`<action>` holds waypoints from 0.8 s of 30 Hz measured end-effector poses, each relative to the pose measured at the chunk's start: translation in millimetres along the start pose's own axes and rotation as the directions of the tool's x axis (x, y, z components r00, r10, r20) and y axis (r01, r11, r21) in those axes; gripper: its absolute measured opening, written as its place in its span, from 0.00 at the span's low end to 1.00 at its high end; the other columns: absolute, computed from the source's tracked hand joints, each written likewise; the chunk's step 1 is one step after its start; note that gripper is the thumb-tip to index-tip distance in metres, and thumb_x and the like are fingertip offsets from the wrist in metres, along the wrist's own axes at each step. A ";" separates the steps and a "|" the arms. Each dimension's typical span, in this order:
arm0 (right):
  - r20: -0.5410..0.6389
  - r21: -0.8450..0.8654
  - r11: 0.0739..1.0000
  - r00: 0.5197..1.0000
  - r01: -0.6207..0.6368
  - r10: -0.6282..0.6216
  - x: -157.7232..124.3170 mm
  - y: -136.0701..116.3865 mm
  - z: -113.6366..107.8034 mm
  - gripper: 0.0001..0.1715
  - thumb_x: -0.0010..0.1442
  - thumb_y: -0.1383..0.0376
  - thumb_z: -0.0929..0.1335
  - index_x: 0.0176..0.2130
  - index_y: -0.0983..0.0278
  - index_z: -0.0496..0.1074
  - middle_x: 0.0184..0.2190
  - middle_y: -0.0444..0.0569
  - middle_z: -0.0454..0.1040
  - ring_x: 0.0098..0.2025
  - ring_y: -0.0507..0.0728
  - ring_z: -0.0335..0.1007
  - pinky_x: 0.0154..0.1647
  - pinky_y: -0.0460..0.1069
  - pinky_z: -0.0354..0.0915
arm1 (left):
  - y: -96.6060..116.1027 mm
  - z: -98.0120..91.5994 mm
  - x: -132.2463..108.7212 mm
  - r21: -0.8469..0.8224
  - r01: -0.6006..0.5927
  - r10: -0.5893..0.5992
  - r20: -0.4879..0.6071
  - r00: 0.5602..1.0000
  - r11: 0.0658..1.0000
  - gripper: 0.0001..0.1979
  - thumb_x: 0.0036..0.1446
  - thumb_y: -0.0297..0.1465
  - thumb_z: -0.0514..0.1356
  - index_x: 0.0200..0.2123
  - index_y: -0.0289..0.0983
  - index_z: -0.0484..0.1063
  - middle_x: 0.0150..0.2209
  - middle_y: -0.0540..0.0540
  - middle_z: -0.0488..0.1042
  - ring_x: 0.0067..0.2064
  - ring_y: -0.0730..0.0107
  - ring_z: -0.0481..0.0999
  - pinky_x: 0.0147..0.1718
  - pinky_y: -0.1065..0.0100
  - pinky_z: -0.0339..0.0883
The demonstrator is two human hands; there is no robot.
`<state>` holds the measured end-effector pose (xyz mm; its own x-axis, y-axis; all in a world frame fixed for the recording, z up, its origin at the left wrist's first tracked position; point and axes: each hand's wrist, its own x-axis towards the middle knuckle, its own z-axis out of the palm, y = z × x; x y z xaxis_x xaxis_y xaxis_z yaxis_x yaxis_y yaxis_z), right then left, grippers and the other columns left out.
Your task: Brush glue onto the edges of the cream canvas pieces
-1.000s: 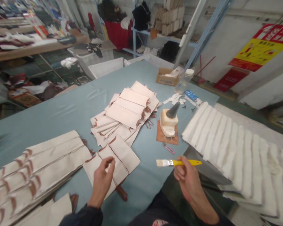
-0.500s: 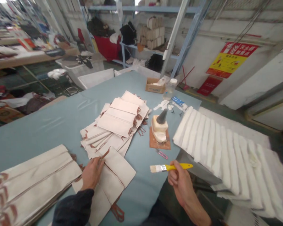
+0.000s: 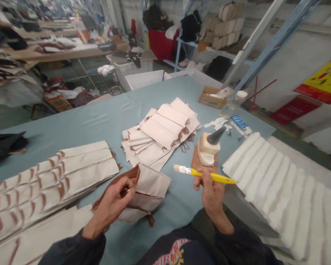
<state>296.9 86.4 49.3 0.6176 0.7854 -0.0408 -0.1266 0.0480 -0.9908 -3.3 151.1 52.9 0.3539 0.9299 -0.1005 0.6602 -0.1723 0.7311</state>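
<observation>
My left hand grips the brown-edged opening of a cream fabric bag, holding its mouth apart and tilted up off the table. Part of the bag lies behind that hand. In my right hand is a flat paintbrush with a yellow handle, its pale bristles pointing left toward the bag but apart from it. Just beyond the right hand stands a cut-open cream container with a dark cone-shaped nozzle, on a brown pad.
A pile of cream bags lies mid-table, and overlapping rows of them extend at left. White padded pieces are stacked at right. A cardboard box, a clear jar and a blue packet stand along the far right edge.
My left hand has lifted the bag's edge and pulled its mouth open. The paintbrush has come up nearer the cream container. The view has turned left.
</observation>
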 end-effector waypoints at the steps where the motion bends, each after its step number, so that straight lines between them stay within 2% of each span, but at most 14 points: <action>1: 0.054 -0.045 0.997 0.996 0.066 -0.064 -0.6 -0.8 8.1 0.20 0.64 0.45 0.71 0.36 0.59 0.74 0.19 0.40 0.71 0.20 0.52 0.65 0.25 0.49 0.64 | 10.8 -2.9 -12.4 -0.033 0.004 -0.004 0.001 1.000 0.999 0.11 0.60 0.40 0.55 0.27 0.44 0.64 0.26 0.51 0.70 0.29 0.65 0.70 0.29 0.66 0.65; 3: 0.178 -0.114 0.978 0.972 0.177 -0.155 -2.5 -1.8 27.2 0.14 0.67 0.52 0.70 0.39 0.59 0.76 0.24 0.43 0.76 0.26 0.55 0.72 0.33 0.51 0.68 | 29.7 -2.0 -35.3 -0.151 0.016 -0.017 -0.004 1.000 0.988 0.10 0.59 0.39 0.57 0.26 0.44 0.64 0.27 0.50 0.72 0.29 0.64 0.71 0.29 0.66 0.66; 5: 0.317 -0.144 0.956 0.927 0.254 -0.198 -5.3 -0.8 47.7 0.11 0.69 0.57 0.67 0.43 0.59 0.76 0.28 0.45 0.79 0.31 0.56 0.76 0.38 0.52 0.70 | 43.9 6.1 -55.1 -0.277 0.022 -0.027 -0.012 1.000 0.961 0.10 0.57 0.38 0.58 0.24 0.45 0.64 0.27 0.48 0.73 0.29 0.63 0.71 0.27 0.65 0.66; 7: 0.471 -0.141 0.945 0.860 0.296 -0.199 -9.4 3.2 65.7 0.12 0.71 0.59 0.64 0.46 0.60 0.76 0.31 0.46 0.80 0.33 0.56 0.77 0.40 0.51 0.70 | 53.8 17.1 -72.2 -0.364 0.018 -0.025 -0.014 1.000 0.931 0.10 0.56 0.36 0.60 0.24 0.45 0.64 0.28 0.47 0.74 0.29 0.62 0.72 0.26 0.65 0.66; 9: 0.617 -0.139 0.940 0.770 0.311 -0.163 -15.2 9.7 77.8 0.14 0.72 0.59 0.63 0.48 0.60 0.75 0.31 0.46 0.80 0.33 0.55 0.78 0.40 0.50 0.71 | 61.1 25.7 -86.8 -0.400 0.003 -0.014 -0.025 1.000 0.916 0.10 0.56 0.33 0.60 0.24 0.45 0.64 0.31 0.45 0.76 0.31 0.62 0.74 0.27 0.66 0.68; 11: 0.688 -0.147 0.923 0.707 0.355 -0.162 -22.1 15.9 82.4 0.16 0.72 0.57 0.62 0.47 0.62 0.75 0.29 0.46 0.79 0.29 0.54 0.76 0.35 0.48 0.70 | 67.5 27.9 -98.7 -0.381 -0.007 -0.007 -0.035 0.999 0.925 0.10 0.56 0.31 0.59 0.24 0.44 0.63 0.33 0.44 0.77 0.33 0.63 0.76 0.30 0.67 0.71; 14: 0.628 -0.158 0.851 0.716 0.501 -0.305 -32.5 16.9 78.2 0.17 0.73 0.57 0.61 0.45 0.63 0.75 0.24 0.42 0.75 0.23 0.53 0.71 0.28 0.47 0.67 | 76.0 18.3 -110.9 -0.277 -0.018 0.011 -0.028 1.000 0.961 0.06 0.59 0.28 0.57 0.30 0.41 0.70 0.33 0.45 0.78 0.33 0.66 0.77 0.32 0.69 0.72; 16: 0.574 -0.152 0.775 0.693 0.613 -0.436 -38.6 10.3 72.7 0.15 0.74 0.59 0.61 0.46 0.62 0.73 0.24 0.42 0.75 0.23 0.52 0.72 0.27 0.46 0.68 | 79.5 8.7 -115.5 -0.190 -0.055 0.044 -0.058 0.997 0.980 0.06 0.59 0.29 0.57 0.36 0.40 0.74 0.32 0.47 0.78 0.31 0.67 0.77 0.30 0.71 0.72; 18: 0.568 -0.123 0.686 0.618 0.717 -0.544 -44.2 0.3 68.1 0.13 0.75 0.61 0.61 0.47 0.61 0.73 0.27 0.44 0.77 0.25 0.52 0.74 0.29 0.46 0.70 | 79.9 2.2 -118.1 -0.106 -0.103 0.090 -0.126 0.988 0.989 0.06 0.59 0.30 0.60 0.38 0.40 0.76 0.30 0.49 0.78 0.30 0.67 0.77 0.29 0.70 0.72; 20: 0.583 -0.072 0.609 0.528 0.790 -0.617 -49.1 -9.3 65.3 0.13 0.76 0.61 0.61 0.48 0.60 0.73 0.30 0.46 0.80 0.28 0.53 0.77 0.32 0.47 0.72 | 77.1 1.5 -118.7 -0.060 -0.135 0.123 -0.174 0.977 0.989 0.06 0.60 0.32 0.61 0.38 0.40 0.78 0.33 0.47 0.80 0.34 0.63 0.80 0.34 0.68 0.75; 22: 0.582 -0.001 0.562 0.457 0.827 -0.673 -52.8 -15.8 63.9 0.12 0.76 0.61 0.61 0.48 0.60 0.72 0.30 0.46 0.80 0.29 0.53 0.78 0.32 0.47 0.73 | 72.0 6.0 -117.9 -0.101 -0.130 0.113 -0.159 0.981 0.986 0.10 0.63 0.34 0.61 0.43 0.40 0.81 0.40 0.44 0.84 0.42 0.58 0.83 0.42 0.66 0.76; 24: 0.565 0.063 0.529 0.407 0.846 -0.718 -55.9 -18.7 63.1 0.12 0.76 0.60 0.61 0.48 0.59 0.73 0.28 0.45 0.79 0.28 0.53 0.77 0.30 0.46 0.72 | 65.9 13.7 -116.7 -0.216 -0.108 0.087 -0.104 0.991 0.970 0.14 0.67 0.35 0.58 0.49 0.39 0.81 0.45 0.44 0.85 0.46 0.58 0.83 0.47 0.65 0.76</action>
<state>215.8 80.6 78.3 -0.0959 0.6336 0.7677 0.4063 0.7290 -0.5509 8.0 26.8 103.6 0.3391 0.9401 0.0346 0.4597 -0.1977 0.8658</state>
